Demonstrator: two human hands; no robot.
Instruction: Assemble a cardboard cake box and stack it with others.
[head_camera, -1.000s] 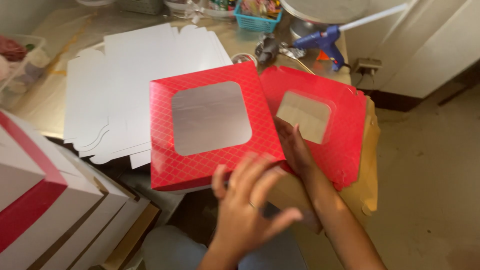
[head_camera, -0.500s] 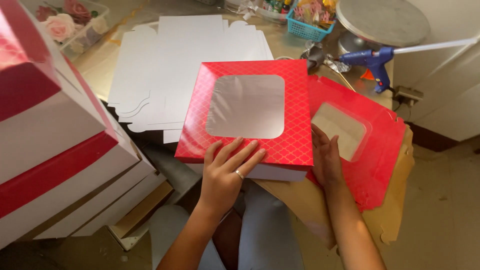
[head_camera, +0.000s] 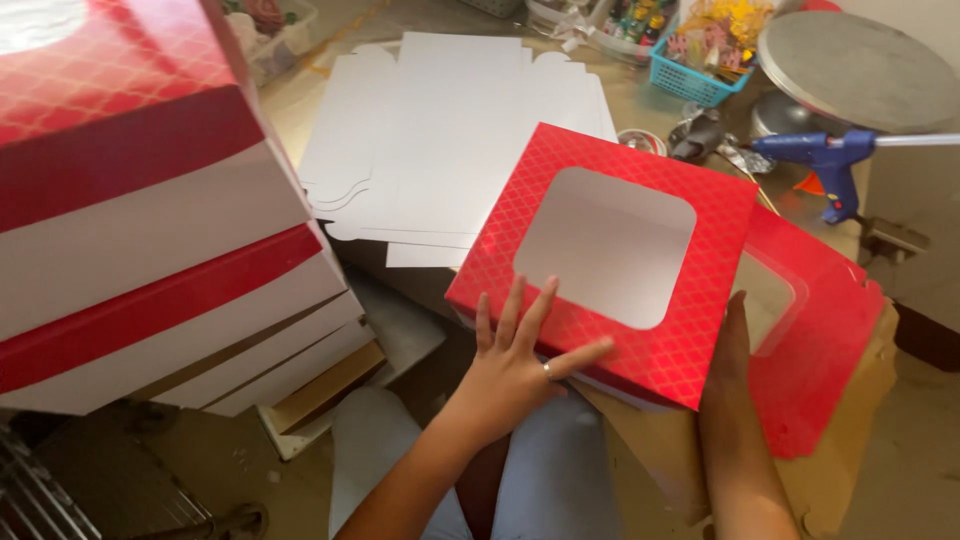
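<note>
A red patterned box with a clear window (head_camera: 640, 290) sits in front of me, tilted, over my lap. My left hand (head_camera: 515, 365) rests flat on its near corner with fingers spread, a ring on one finger. My right hand (head_camera: 728, 345) grips the box's right edge, fingers hidden under it. Beneath and to the right lies another red windowed lid (head_camera: 815, 340), flat on a brown cardboard sheet (head_camera: 850, 440).
Flat white box blanks (head_camera: 450, 130) are spread behind the box. A tall stack of finished red-and-white boxes (head_camera: 140, 230) stands at the left. A blue glue gun (head_camera: 825, 160), a blue basket of small items (head_camera: 705, 60) and a round metal stand (head_camera: 860, 65) are at the back right.
The view has swung left and closer, bringing the stack of boxes into view. The red box has shifted left relative to the lid under it. My left hand stays flat on it.
</note>
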